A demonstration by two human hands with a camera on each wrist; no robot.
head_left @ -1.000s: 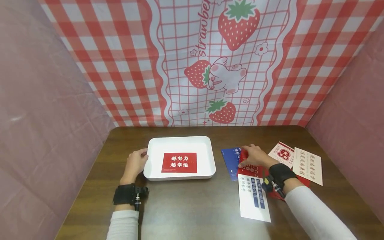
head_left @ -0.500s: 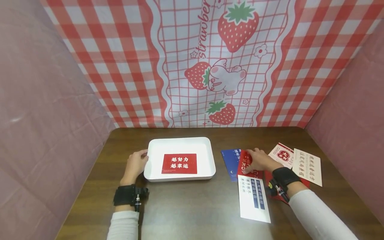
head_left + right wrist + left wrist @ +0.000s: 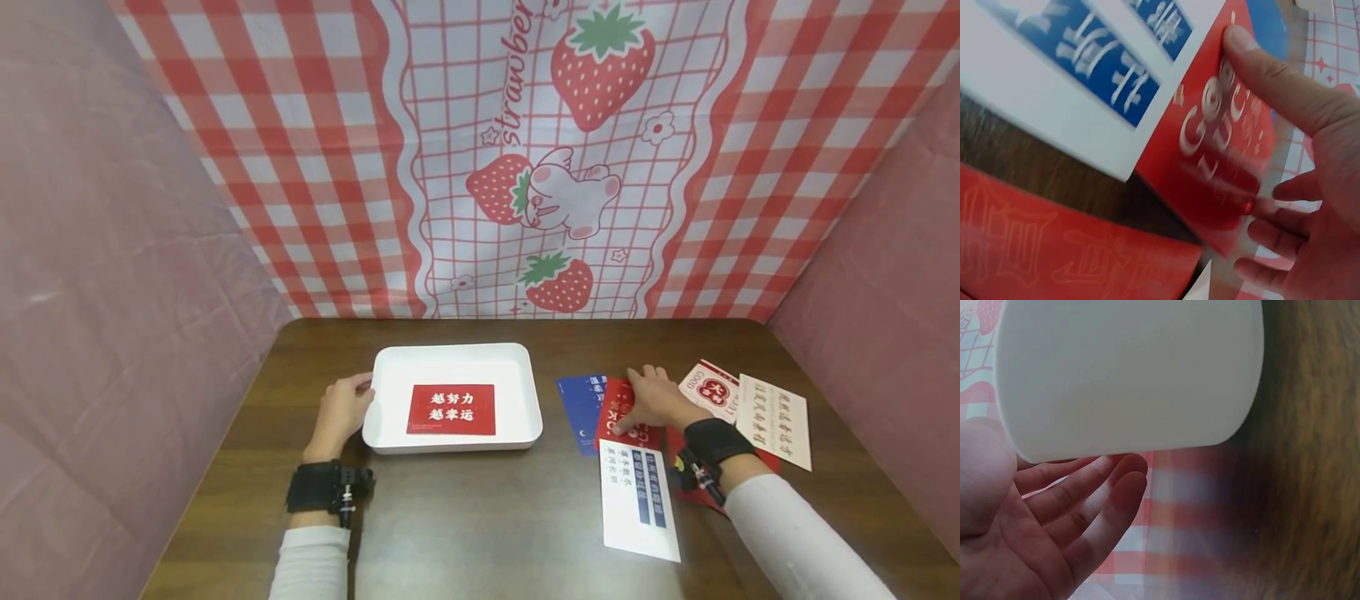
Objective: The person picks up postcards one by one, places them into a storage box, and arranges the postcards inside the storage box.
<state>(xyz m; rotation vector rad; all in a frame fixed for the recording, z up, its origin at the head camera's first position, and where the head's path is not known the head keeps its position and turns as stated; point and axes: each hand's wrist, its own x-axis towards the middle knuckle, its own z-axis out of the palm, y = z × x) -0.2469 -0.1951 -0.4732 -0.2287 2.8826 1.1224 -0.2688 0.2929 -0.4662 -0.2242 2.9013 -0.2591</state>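
Rests the left hand [image 3: 347, 412] against the left end of a white tray [image 3: 457, 365], with fingers loosely extended and thumb tip hidden. In the tray, a red card with white characters [image 3: 452, 410], flat on the floor toward the near side. Well apart from there, spreads the right hand [image 3: 656, 396] over a red GOOD LUCK card [image 3: 615, 402] on the brown table [image 3: 465, 517], right of the tray, with thumb on the printed face and other fingers around the far right edge; cannot tell a pinch from a mere touch at those fingertips. To the left of that card and partly under it, a blue card [image 3: 577, 412]; at its near edge, a white card with dark blue blocks [image 3: 640, 500]. Near the right wrist, a larger red piece [image 3: 1054, 244], partly beneath a cream card [image 3: 776, 421]; beside the latter, a white card with a red emblem [image 3: 708, 390].
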